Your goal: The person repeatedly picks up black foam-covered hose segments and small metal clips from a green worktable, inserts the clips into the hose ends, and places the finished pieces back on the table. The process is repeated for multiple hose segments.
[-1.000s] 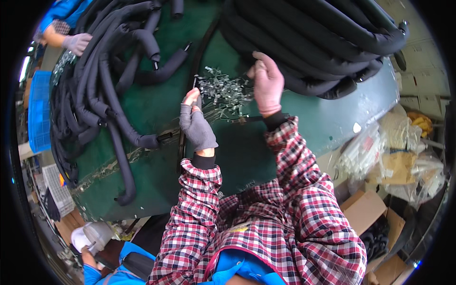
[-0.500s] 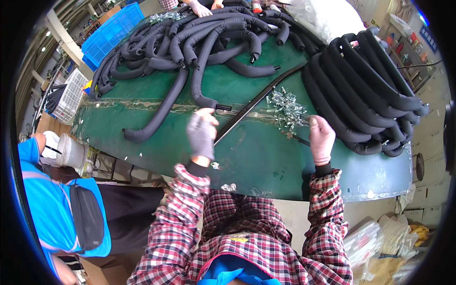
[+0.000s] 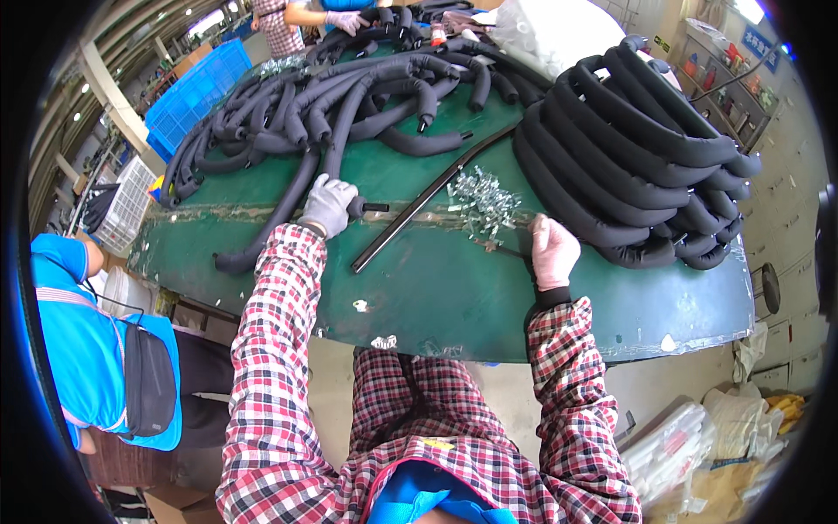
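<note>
My left hand, in a grey glove, is closed around a black foam-covered tube near its bend. The tube's narrow bare black end sticks out to the right of the hand. My right hand, in a pale glove, has its thumb and fingers pressed together; what they hold, if anything, is too small to make out. Just left of it lies a thin dark tool with a small metal end. Beyond that is a pile of shiny metal clips. A bare black tube lies slanting between my hands.
Many foam-covered tubes are heaped on the green table at far left; a tall stack of bent ones stands at right. A white bag and blue crate are behind. One co-worker stands left, others opposite.
My left hand has moved left and down onto the foam-covered tube and closed around it. My right hand stays near the clips, fingers still pressed together. The whole view has shifted slightly.
</note>
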### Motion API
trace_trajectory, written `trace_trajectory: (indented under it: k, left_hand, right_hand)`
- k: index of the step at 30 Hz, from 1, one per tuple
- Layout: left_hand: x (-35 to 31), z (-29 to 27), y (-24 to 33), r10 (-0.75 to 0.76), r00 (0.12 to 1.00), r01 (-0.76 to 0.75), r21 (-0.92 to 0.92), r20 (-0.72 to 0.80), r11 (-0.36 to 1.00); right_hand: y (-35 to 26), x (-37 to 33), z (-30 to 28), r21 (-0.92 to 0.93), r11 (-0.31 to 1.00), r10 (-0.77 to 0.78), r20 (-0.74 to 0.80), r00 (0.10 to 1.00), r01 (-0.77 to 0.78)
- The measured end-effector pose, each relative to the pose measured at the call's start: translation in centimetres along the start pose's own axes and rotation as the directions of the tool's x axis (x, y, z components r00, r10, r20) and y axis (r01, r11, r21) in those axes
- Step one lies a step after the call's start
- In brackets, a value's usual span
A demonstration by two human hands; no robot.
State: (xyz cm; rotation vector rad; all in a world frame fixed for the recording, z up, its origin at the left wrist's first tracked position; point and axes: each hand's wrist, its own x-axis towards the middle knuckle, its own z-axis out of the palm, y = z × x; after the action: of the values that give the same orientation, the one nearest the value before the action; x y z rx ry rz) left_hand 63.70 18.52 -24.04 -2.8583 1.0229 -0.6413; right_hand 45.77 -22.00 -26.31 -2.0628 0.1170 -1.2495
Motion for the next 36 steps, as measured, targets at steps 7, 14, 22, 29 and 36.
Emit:
trace_trajectory:
  k: [7,14,22,29,36]
  left_hand:
    - [4.7,-12.8,0.1,-0.594,0.665,0.000,-0.796,-0.452,0.606]
    - [-0.1,-29.9,0.8,-0.599,0.559,-0.017,-0.730,-0.574,0.683]
    - [-28.7,-44.8,15.0,-0.658,0.655,0.440,-0.520,-0.371,0.732]
    - [-34.0,-36.9,22.6,-0.601,0.799,0.569,-0.317,-0.004,0.759]
    - [-34.0,-26.4,23.0,-0.484,0.875,0.461,-0.317,0.005,0.829]
  right_hand:
    - [-0.1,0.3,-0.3,-0.076,0.997,-0.024,0.060,0.998,0.028]
    - [0.1,1.3,-0.5,-0.082,0.981,-0.184,-0.097,0.978,0.176]
    - [-5.6,-0.8,-0.9,0.087,0.969,-0.212,-0.191,0.958,0.232]
    - [-19.5,-9.3,-0.2,0.770,0.613,-0.255,0.404,0.878,-0.177]
    - [-30.6,-16.2,0.5,0.564,0.054,-0.557,0.702,0.444,-0.824]
